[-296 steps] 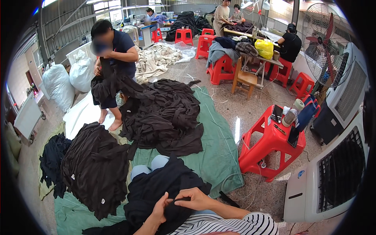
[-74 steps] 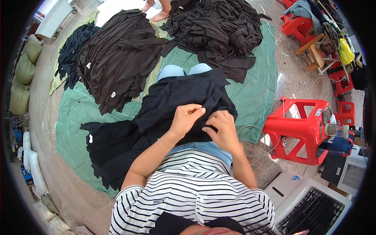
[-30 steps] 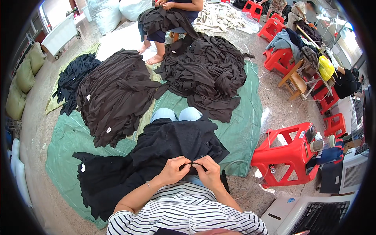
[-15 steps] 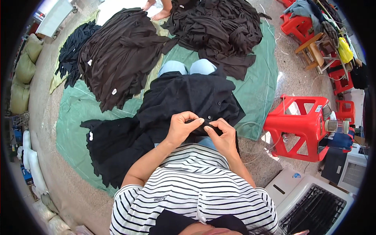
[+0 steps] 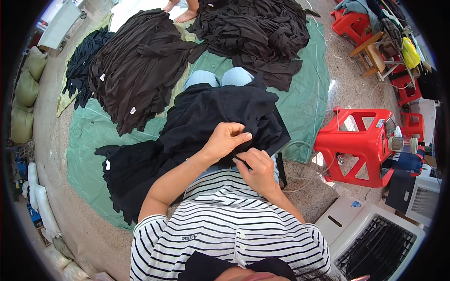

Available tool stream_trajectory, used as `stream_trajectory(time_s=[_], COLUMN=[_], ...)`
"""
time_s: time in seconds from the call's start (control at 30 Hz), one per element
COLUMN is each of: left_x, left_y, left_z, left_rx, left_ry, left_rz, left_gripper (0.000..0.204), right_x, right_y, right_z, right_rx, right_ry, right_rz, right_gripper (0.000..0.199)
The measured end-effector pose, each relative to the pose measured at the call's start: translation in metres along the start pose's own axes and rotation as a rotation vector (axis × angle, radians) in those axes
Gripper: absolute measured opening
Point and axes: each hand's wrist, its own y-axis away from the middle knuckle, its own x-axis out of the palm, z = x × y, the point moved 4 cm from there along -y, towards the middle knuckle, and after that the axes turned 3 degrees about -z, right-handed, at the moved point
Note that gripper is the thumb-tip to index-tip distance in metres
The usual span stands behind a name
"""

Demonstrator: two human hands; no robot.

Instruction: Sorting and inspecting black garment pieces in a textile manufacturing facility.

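Observation:
A black garment with buttons (image 5: 206, 110) lies bunched across my lap, over pale blue trouser knees. My left hand (image 5: 226, 139) is closed in a pinch on its cloth, thumb and forefinger together near the button edge. Closer to my waist and a little to the right, my right hand (image 5: 257, 167) has its fingers curled on a fold of the same garment. The cloth inside both grips is mostly hidden. To the left, more black cloth (image 5: 133, 171) with a small white tag spreads over the green sheet (image 5: 86, 136).
Large dark brown garment piles (image 5: 140, 65) lie ahead on the sheet, with a navy pile (image 5: 84, 63) beside them. Another person's bare foot (image 5: 186, 17) shows beyond. A red stool (image 5: 356, 145) stands at right, near a white slotted appliance (image 5: 375, 243).
My hands have moved apart: the left is slightly higher, the right lower and toward my waist. The edge they pinched together has dropped, and the garment has shifted in my lap.

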Motion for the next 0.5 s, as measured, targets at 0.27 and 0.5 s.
stream_trajectory(time_s=[0.27,0.5], left_x=[0.005,-0.001], left_y=[0.012,0.014], left_z=[0.013,0.015], left_rx=[-0.021,-0.139], left_ry=[-0.039,-0.006], left_rz=[-0.139,0.061], left_gripper=[0.032,0.019], right_x=[0.004,0.008], right_y=[-0.001,0.001], right_z=[-0.002,-0.001], right_rx=[-0.025,-0.054], right_ry=[0.017,0.017], right_rz=[-0.015,-0.005], right_gripper=[0.019,0.018])
